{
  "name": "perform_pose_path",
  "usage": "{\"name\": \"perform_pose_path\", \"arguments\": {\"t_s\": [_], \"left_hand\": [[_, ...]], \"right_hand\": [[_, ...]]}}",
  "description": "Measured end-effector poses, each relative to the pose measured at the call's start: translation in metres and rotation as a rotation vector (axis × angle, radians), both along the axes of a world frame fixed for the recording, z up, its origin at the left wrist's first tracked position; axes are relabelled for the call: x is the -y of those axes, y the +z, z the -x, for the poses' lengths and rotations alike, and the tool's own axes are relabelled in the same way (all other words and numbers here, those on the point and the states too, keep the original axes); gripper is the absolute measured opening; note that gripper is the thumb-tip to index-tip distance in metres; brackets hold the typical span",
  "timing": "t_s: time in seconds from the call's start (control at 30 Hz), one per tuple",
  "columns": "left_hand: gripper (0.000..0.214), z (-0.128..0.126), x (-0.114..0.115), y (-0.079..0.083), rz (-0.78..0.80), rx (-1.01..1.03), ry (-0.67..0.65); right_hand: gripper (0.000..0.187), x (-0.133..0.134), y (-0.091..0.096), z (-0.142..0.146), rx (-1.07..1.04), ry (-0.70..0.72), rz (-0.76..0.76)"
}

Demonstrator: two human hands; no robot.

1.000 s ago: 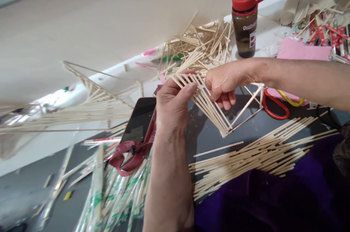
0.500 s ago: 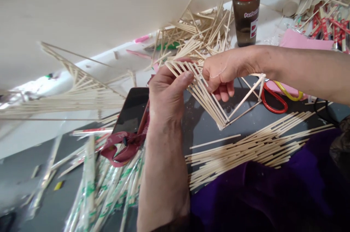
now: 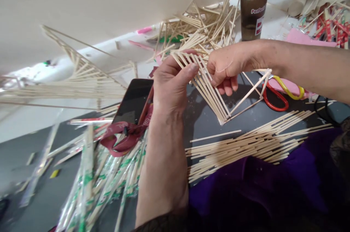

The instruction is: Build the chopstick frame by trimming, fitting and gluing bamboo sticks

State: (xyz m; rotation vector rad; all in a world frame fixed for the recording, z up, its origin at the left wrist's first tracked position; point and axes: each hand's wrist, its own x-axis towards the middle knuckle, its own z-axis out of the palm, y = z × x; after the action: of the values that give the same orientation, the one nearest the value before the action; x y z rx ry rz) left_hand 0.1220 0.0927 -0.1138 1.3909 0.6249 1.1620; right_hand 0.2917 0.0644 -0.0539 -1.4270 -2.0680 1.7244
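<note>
My left hand [image 3: 175, 78] grips the upper end of a frame of wooden chopsticks [image 3: 212, 91], thumb on the near side and fingers behind. Its sticks run side by side down to a pointed corner, where other sticks branch off to the right. My right hand [image 3: 225, 66] is closed at the frame's right side, fingers curled against the sticks; whether it pinches a stick is hidden. Below the frame, loose chopsticks [image 3: 246, 148] lie in a spread row. Scissors [image 3: 276, 97] with red and yellow handles rest under my right forearm.
A water bottle [image 3: 254, 9] with a red lid stands behind my right hand. Behind the frame is a heap of sticks [image 3: 202, 20]. At left lie a phone [image 3: 133, 102], a maroon lanyard [image 3: 120, 144], wrapped chopsticks [image 3: 90, 184] and a larger stick structure [image 3: 79, 86].
The view has shifted slightly, so the bottle, hands and frame appear a little higher and farther right. Both hands keep nearly the same pose at the frame.
</note>
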Motion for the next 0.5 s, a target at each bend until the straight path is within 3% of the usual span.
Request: {"name": "perform_pose_path", "arguments": {"t_s": [0.5], "left_hand": [[0.039, -0.0001, -0.0006, -0.0002, 0.026, -0.011, 0.012]], "right_hand": [[0.018, -0.0012, -0.0029, -0.0016, 0.007, 0.000, 0.004]]}}
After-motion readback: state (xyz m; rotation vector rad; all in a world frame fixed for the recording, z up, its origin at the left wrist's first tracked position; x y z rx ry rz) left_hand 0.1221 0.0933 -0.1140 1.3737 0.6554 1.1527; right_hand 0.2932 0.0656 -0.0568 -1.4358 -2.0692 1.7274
